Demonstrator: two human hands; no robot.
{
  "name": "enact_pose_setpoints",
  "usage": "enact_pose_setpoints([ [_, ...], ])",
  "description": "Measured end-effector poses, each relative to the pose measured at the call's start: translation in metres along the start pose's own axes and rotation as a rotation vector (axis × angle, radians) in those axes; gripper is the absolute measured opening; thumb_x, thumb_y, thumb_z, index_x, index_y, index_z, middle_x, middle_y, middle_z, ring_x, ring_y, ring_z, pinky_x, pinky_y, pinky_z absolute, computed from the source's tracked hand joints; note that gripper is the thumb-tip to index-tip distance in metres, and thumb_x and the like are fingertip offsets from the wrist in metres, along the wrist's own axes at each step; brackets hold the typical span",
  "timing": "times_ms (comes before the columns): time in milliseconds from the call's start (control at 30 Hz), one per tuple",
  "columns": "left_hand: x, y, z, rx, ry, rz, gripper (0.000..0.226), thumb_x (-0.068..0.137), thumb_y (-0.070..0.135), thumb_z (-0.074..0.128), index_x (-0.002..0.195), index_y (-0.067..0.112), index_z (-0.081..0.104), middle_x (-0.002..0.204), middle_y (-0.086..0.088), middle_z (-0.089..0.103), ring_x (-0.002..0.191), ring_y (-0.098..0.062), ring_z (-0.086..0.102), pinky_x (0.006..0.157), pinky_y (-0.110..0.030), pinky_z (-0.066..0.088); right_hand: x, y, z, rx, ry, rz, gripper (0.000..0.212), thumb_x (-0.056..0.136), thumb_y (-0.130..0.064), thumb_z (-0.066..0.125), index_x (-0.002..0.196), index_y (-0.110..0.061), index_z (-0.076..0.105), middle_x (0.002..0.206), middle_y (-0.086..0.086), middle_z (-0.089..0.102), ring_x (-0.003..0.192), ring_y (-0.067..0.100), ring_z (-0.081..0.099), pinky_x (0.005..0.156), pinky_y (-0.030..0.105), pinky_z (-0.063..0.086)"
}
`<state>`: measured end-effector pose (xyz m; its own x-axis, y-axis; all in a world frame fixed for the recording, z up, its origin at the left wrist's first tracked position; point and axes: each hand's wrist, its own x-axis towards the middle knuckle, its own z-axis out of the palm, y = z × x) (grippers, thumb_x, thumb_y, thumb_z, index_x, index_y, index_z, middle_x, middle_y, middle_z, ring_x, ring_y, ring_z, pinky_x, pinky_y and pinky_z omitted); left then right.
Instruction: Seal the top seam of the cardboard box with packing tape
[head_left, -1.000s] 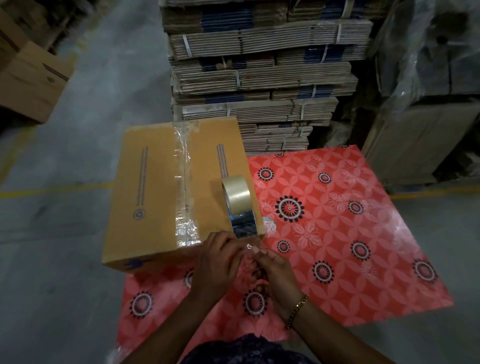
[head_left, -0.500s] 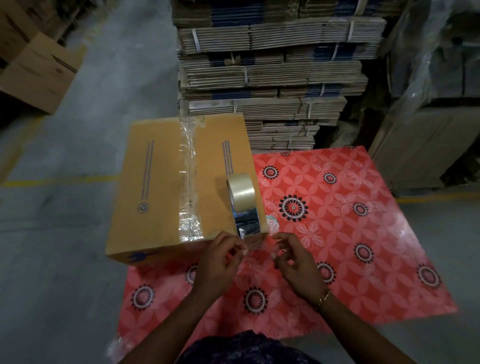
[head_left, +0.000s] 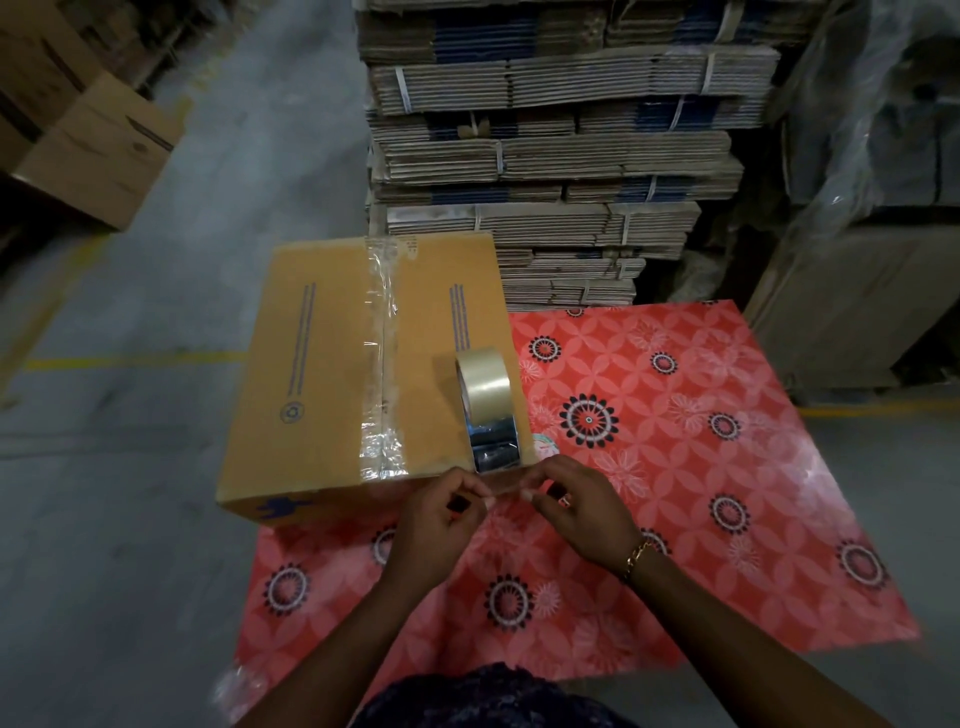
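1. Pinching is seen at both hands: left hand (head_left: 441, 512) and right hand (head_left: 579, 506) sit side by side at lower centre of the frame, fingertips closed toward each other on what looks like a short clear strip of tape (head_left: 506, 491) stretched between them. The strip is nearly invisible; its exact edges cannot be told.
2. Cardboard box (head_left: 322, 374) is placed at centre-left, partly on the red patterned mat (head_left: 701, 467), partly over the grey floor (head_left: 130, 519). The near edge is kept just beyond the hands, so the seam end is within reach.
3. Top seam (head_left: 383, 338) is already covered by clear tape running from the far edge to the near edge; the wrinkled, shiny patch is at the near end.
4. Tape roll (head_left: 485, 395) is stood on edge on the box top, right of the seam, near the front right corner. It is probably parked there to keep both hands free while staying close.
5. Strip is held taut and off any surface, likely so it does not stick to itself or the mat before placement.
6. Judgement: main seam run looks done; the strip in hand is likely meant for reinforcing the near end.
7. Stack of flattened cartons (head_left: 545, 156) fills the upper centre, behind the box, untouched.
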<state>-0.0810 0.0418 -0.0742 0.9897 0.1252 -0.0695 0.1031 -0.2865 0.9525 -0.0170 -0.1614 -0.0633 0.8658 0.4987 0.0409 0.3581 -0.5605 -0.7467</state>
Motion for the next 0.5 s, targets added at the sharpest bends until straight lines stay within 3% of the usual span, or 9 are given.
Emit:
enact_pose_setpoints([
  [133,0.000,0.002,0.001,-0.085,0.001,-0.092,0.006,0.083,0.025,0.074,0.082,0.025,0.067,0.077,0.003,0.070,0.067,-0.011,0.064,0.063,-0.035,0.052,0.003,-0.002,-0.003,0.096,-0.019,0.051,0.003,0.090,-0.021,0.067,0.090,-0.022,0.070,0.090,-0.010,0.068,0.076,0.006,0.063,0.065,0.018,0.049],
  [233,0.001,0.004,0.003,-0.148,0.018,-0.182,0.009,0.085,0.017,0.077,0.081,0.020,0.069,0.072,-0.002,0.071,0.063,-0.016,0.065,0.058,-0.040,0.056,0.005,-0.004,-0.004,0.184,-0.042,0.127,0.003,0.089,-0.017,0.069,0.088,-0.019,0.070,0.084,-0.009,0.069,0.069,0.001,0.062,0.060,0.011,0.044],
  [400,0.000,0.010,0.010,-0.276,0.071,-0.318,0.008,0.087,0.012,0.074,0.087,0.005,0.069,0.080,-0.020,0.074,0.071,-0.027,0.070,0.055,-0.033,0.057,0.006,-0.005,-0.006,0.238,-0.071,0.187,0.011,0.089,-0.016,0.069,0.083,-0.024,0.067,0.078,-0.011,0.067,0.066,0.000,0.061,0.056,0.012,0.045],
  [500,0.000,0.012,0.017,-0.375,0.129,-0.414,0.008,0.087,0.011,0.074,0.082,0.007,0.069,0.079,-0.016,0.074,0.075,-0.028,0.072,0.057,-0.034,0.057,0.009,-0.006,-0.005,0.268,-0.074,0.243,0.012,0.089,-0.017,0.070,0.080,-0.025,0.066,0.074,-0.009,0.067,0.065,0.003,0.061,0.054,0.013,0.045],
])
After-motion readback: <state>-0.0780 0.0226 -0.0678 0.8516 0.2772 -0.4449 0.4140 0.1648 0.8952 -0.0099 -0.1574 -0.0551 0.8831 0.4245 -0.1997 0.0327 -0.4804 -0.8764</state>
